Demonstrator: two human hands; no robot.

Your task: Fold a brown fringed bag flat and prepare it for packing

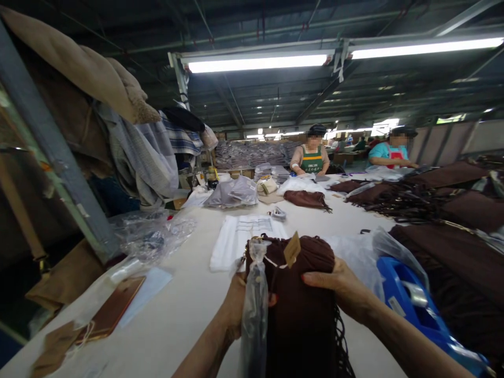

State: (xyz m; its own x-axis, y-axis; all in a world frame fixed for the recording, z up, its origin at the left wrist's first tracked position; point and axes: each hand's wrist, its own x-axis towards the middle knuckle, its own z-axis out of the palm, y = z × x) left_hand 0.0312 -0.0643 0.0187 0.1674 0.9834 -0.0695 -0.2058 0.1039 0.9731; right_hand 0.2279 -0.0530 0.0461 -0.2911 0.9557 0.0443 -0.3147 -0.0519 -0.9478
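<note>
Between my two hands is a dark brown fringed bag (pixel 301 310), held above the near part of the white table. My left hand (pixel 235 304) grips its left side, mostly hidden behind a clear plastic wrap (pixel 255 310) that hangs down that edge. On the right side, my right hand (pixel 338 286) is closed round the bag, thumb lying across its front. A tan paper tag (pixel 292 250) on a white string sticks up at the top. Dark fringe hangs along the bag's right edge. Just behind it lies a stack of white plastic bags (pixel 232 241).
A blue tape dispenser (pixel 417 310) stands at right beside piled brown fringed bags (pixel 452 262). A phone (pixel 116 307) and brown tags (pixel 55 349) lie at left near crumpled clear plastic (pixel 153 236). Across the table (pixel 189 294), a co-worker (pixel 313 157) stands; another person (pixel 391 152) works at right.
</note>
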